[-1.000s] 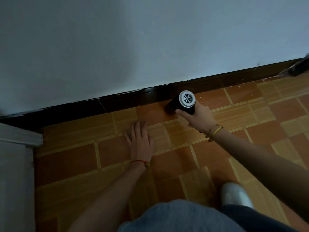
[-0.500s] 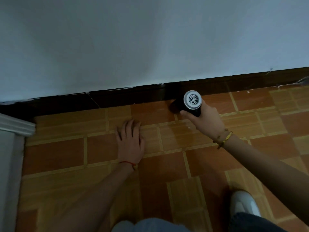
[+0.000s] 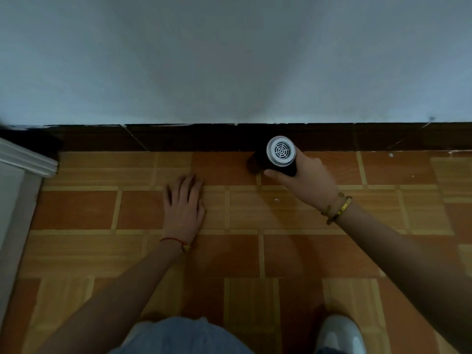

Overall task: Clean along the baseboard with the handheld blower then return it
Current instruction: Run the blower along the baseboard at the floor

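Note:
The handheld blower is a black cylinder with a white round grille at its rear end facing me. My right hand is wrapped around its body, with the nozzle aimed at the dark brown baseboard where it meets the tiled floor. The nozzle end is hidden in shadow against the baseboard. My left hand lies flat on the orange tile floor, palm down and fingers spread, well left of the blower and holding nothing.
A pale wall rises above the baseboard. White door trim juts in at the left edge. My knee in blue jeans and a white shoe are at the bottom. Small white specks lie on the tiles.
The view has levelled out and shifted, so the baseboard now runs straight across. The blower stays pointed at the baseboard in my right hand. My left hand remains flat on the floor.

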Motion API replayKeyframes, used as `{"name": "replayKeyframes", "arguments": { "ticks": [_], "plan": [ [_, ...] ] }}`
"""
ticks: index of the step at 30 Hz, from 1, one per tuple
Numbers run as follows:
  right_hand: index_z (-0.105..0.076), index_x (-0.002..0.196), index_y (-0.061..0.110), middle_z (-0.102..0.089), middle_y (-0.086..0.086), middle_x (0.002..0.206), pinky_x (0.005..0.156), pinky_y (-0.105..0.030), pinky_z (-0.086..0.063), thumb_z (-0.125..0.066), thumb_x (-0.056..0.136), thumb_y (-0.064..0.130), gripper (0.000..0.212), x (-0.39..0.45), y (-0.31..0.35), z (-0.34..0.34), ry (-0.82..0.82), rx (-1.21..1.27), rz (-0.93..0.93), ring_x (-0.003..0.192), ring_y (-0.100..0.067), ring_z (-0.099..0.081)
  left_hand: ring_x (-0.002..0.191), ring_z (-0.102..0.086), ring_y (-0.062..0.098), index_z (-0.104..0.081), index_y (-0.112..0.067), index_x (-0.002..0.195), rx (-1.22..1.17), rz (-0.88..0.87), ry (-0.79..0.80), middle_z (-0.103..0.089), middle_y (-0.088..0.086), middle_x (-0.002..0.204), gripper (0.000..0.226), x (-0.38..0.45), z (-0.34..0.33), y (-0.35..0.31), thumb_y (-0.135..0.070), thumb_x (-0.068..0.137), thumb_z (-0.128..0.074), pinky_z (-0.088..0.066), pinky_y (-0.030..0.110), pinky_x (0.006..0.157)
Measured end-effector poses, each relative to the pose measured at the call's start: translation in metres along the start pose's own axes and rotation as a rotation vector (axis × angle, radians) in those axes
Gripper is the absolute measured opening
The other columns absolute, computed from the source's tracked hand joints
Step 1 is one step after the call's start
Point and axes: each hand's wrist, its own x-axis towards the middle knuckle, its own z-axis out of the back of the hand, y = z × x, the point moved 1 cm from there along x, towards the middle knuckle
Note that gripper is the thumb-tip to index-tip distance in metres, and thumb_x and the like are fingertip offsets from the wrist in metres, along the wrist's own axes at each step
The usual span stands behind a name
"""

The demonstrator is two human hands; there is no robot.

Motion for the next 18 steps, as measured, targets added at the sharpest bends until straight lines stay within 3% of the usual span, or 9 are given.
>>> {"name": "replayKeyframes", "arguments": {
  "ticks": [7, 12, 18],
  "plan": [
    [-0.041, 0.133, 0.026, -0.069, -0.001, 0.101, 0.071, -0.043, -0.058, -0.045, 0.069, 0.078, 0.083, 0.001, -0.021, 0.016, -0.036, 0.012, -0.051, 0.089, -0.022, -0.066, 0.14, -0.03, 0.031, -0.041, -0.016, 0.145, 0.026, 0.069, 0.026, -0.041, 0.011, 0.148, 0.057, -0.001, 0.01, -0.013, -0.015, 0.09, -0.055, -0.022, 0.063, 0.114],
    [-0.041, 0.136, 0.029, -0.069, -0.001, 0.107, 0.078, -0.043, -0.057, -0.05, 0.072, 0.077, 0.081, 0.012, -0.017, 0.022, 0.06, 0.035, -0.005, 0.096, -0.023, -0.065, 0.142, -0.028, 0.032, -0.04, -0.016, 0.143, 0.012, 0.115, 0.083, -0.038, 0.012, 0.15, 0.054, -0.012, 0.019, -0.033, -0.017, 0.09, -0.05, -0.019, 0.059, 0.117],
    [-0.042, 0.135, 0.025, -0.068, -0.006, 0.102, 0.073, -0.045, -0.057, -0.051, 0.073, 0.075, 0.08, -0.002, -0.038, 0.036, 0.002, -0.017, -0.085, 0.092, -0.027, -0.065, 0.143, -0.026, 0.033, -0.037, -0.013, 0.145, -0.006, 0.149, 0.103, -0.035, 0.014, 0.152, 0.057, -0.023, 0.023, -0.065, -0.02, 0.089, -0.045, -0.02, 0.061, 0.116]
  ]
}}
